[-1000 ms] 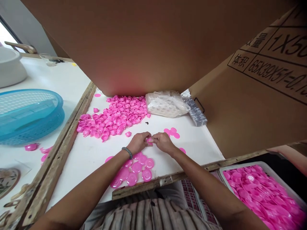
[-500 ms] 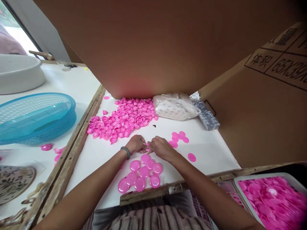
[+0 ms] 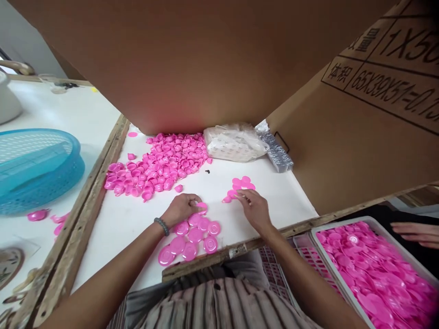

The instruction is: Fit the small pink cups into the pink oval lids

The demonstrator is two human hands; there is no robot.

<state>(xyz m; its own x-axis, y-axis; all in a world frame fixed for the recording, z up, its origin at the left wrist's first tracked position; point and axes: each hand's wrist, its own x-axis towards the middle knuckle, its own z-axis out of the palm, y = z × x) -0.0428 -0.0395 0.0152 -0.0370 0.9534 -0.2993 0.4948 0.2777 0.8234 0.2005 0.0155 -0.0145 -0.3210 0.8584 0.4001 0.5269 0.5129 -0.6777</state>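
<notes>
My left hand pinches a disc by the cluster already laid, my right hand, hold unclear, is at loose discs, and a heap of cups beyond my left sits untouched.

Toy cups are solid pink. Saucers are pink, several showing concentric rings. Tabletop is white. Cardboard is brown, its right panel printed in black characters and ruled lines. Basket is blue with mesh patterning. Bead bracelet is greyish green. Shirt carries dark stripes on pinkish beige.
</notes>
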